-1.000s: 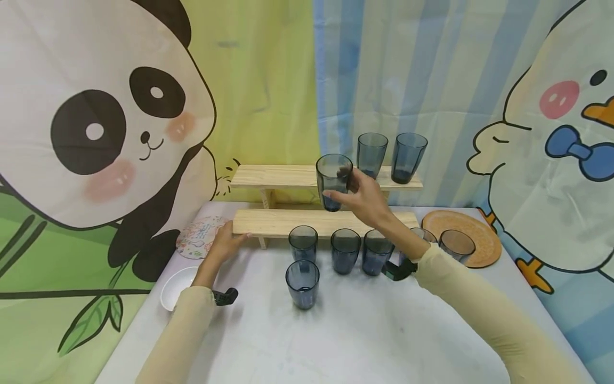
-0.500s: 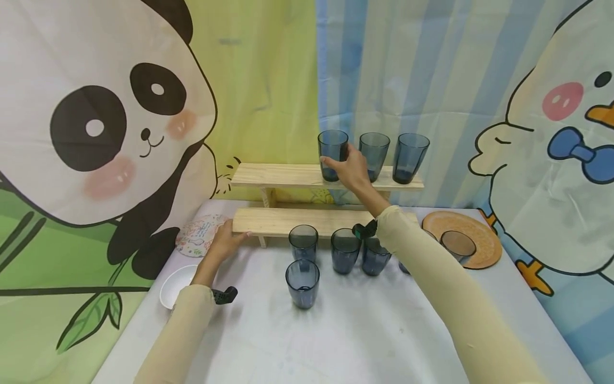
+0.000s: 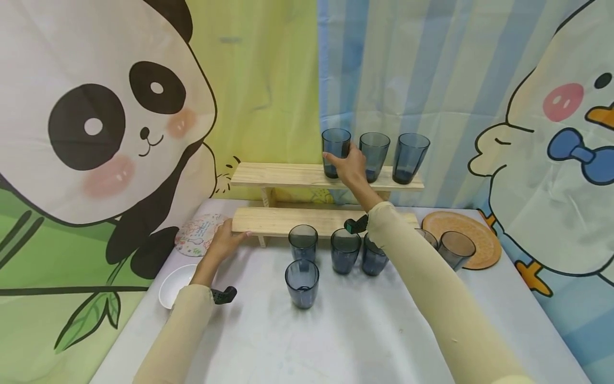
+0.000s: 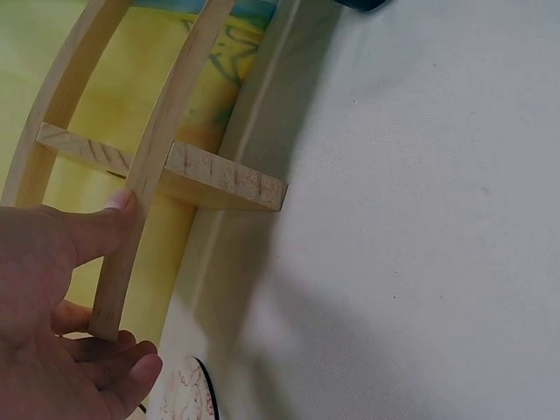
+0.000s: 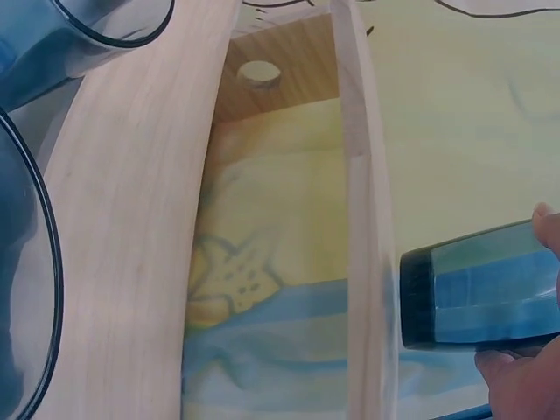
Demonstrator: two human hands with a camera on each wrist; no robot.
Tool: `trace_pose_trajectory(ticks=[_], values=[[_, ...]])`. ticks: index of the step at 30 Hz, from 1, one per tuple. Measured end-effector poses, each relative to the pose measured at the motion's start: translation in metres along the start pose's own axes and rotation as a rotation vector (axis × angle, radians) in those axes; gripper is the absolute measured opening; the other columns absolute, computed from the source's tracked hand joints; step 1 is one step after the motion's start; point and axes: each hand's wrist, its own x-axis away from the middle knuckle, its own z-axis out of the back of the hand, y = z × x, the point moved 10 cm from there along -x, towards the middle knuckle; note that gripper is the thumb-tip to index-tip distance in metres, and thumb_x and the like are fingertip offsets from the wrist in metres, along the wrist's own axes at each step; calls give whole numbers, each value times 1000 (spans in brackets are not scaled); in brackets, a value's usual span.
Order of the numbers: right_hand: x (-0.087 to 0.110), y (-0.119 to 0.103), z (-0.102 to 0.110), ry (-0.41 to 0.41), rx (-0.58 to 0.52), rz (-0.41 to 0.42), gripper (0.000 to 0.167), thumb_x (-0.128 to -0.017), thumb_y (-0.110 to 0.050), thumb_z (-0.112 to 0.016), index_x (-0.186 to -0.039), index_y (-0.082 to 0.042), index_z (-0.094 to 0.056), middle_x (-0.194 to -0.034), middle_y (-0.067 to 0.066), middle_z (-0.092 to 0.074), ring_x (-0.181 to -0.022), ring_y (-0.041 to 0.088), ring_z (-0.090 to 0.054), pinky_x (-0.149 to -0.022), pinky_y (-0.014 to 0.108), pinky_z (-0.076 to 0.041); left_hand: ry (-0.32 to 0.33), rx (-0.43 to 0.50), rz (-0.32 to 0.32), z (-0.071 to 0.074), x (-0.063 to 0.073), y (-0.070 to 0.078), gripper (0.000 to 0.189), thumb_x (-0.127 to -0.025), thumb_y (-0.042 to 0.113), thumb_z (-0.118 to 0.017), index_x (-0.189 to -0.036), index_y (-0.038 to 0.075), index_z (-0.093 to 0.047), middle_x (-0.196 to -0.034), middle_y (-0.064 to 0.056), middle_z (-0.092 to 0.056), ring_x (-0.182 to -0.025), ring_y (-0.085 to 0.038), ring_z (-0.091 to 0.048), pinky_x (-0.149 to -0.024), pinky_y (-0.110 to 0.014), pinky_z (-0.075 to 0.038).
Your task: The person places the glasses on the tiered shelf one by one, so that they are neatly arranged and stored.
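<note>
– What has changed?
– The glass (image 3: 336, 145), in the air one second ago, is now on the far upper shelf (image 3: 278, 175), left of two other glasses (image 3: 376, 150); I judge its placing almost finished. Right hand (image 3: 352, 166) pinches it; left hand (image 3: 224, 244) grips the lower shelf (image 3: 283, 220).
– Inside these three?
– I see nothing

In the head view, the right sleeve (image 3: 436, 288) hides most of one standing glass (image 3: 429, 237) from us, and the left sleeve (image 3: 177, 336) part of the white dish (image 3: 174, 280). We cannot make out the small print (image 3: 202, 230) on the floral disc (image 3: 190, 244). Frame edges crop the left hand (image 4: 39, 319) in its wrist view and, in the right wrist view, the right hand (image 5: 532, 381) and the held glass (image 5: 481, 296)
</note>
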Motion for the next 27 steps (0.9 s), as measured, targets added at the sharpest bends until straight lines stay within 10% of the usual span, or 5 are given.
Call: trace_pose_trajectory(ticks=[9, 27], values=[[-4, 11, -2, 1, -5, -52, 90, -98, -46, -75, -164, -2, -31, -164, 21, -42, -153, 38, -38, -122, 53, -40, -6, 3, 13, -1, -1, -2, 77, -106, 31, -64, -159, -11, -26, -161, -37, -33, -151, -54, -31, -126, -64, -25], [21, 6, -6, -154, 173, -106, 118, -95, -61, -71, -169, -6, 2, -174, 23, -20, -157, 43, -29, -122, 60, -37, -7, 2, 0, -1, -1, -1, 75, -106, 30, -64, -158, -11, -28, -161, -37, -34, -151, -54, -32, -127, -64, -24]])
